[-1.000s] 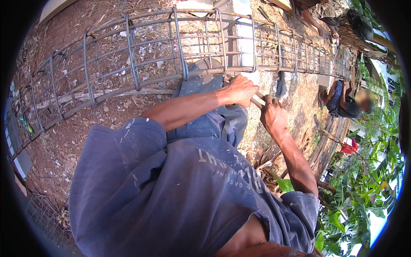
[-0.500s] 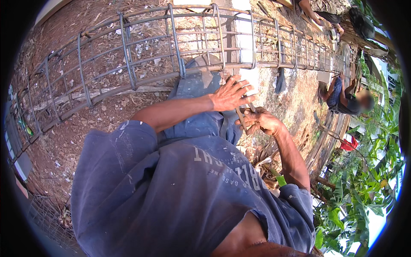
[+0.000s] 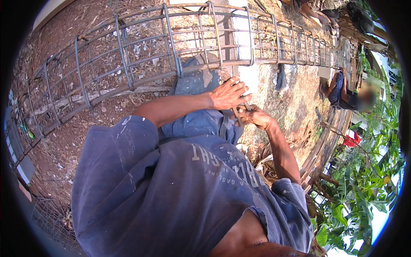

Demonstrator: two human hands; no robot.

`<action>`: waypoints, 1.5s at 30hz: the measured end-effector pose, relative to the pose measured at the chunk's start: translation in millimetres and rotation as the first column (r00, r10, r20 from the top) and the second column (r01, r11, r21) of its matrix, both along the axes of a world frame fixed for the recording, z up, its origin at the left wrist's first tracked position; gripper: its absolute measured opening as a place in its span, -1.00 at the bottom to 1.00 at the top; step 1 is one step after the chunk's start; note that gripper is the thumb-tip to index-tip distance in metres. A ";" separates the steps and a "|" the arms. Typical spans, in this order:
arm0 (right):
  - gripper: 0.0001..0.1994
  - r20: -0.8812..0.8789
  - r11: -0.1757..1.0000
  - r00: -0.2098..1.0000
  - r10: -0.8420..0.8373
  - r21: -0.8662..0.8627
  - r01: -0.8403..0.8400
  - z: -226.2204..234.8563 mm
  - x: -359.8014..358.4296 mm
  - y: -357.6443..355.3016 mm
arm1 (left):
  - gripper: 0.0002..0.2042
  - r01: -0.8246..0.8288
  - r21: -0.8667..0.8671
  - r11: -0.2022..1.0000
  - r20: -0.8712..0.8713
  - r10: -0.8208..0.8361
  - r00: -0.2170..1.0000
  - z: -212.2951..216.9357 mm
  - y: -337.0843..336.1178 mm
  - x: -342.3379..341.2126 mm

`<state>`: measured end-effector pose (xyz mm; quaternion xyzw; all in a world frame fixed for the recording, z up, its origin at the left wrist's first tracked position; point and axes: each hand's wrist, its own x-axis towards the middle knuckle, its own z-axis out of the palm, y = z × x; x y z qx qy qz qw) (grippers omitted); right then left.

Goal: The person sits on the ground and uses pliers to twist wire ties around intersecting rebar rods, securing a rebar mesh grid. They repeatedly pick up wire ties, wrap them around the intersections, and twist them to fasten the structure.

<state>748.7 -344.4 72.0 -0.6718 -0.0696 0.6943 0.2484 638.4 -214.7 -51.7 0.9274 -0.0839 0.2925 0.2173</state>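
Just below the near bar of a long rebar cage [image 3: 197, 67], my two hands are close together in front of my bent knee. My left hand [image 3: 229, 94] is palm down with its fingers stretched out and somewhat apart. It lies over the upper part of a slim, rusty metal tool [image 3: 235, 113] with two handle-like arms, perhaps pincers. That hand hides the tool's head, and its thumb cannot be seen. My right hand [image 3: 258, 117] has its fingers curled round the lower arms of the tool, close under my left fingers.
The cage crosses the whole upper view, its square stirrups spaced along the bars. A bundle of dark wire [image 3: 280, 77] hangs from it. A pale strip [image 3: 243, 32] runs beneath. A co-worker [image 3: 344, 90] sits at the far right; another person's legs [image 3: 314, 15] show above. Banana plants [image 3: 346, 195] stand right.
My right hand has shifted up and left, closer to my left hand, and its forearm has moved left. My left fingers are a little less spread. The tool's lower arms show less.
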 end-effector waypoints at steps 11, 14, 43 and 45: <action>0.05 0.645 0.930 0.700 0.308 -0.050 -0.363 9.7 -14.0 -10.3 | -0.70 0.094 -0.106 0.990 -0.270 -0.120 0.955 40.1 14.6 9.9; 0.21 0.820 0.686 -0.250 0.515 -0.569 -0.454 29.8 -48.0 12.1 | -0.74 -0.033 -0.139 0.990 -0.390 -0.024 0.920 55.0 12.2 25.4; -0.59 -0.075 0.955 0.980 -0.185 0.224 0.197 -34.0 -53.9 -31.0 | -0.59 0.383 0.007 0.924 -0.189 -0.375 0.907 52.0 40.3 -33.7; -0.51 0.067 0.960 0.981 -0.184 0.227 0.164 -20.7 -52.6 -44.2 | -0.53 0.415 -0.037 0.909 -0.147 -0.416 0.898 50.6 43.6 -35.9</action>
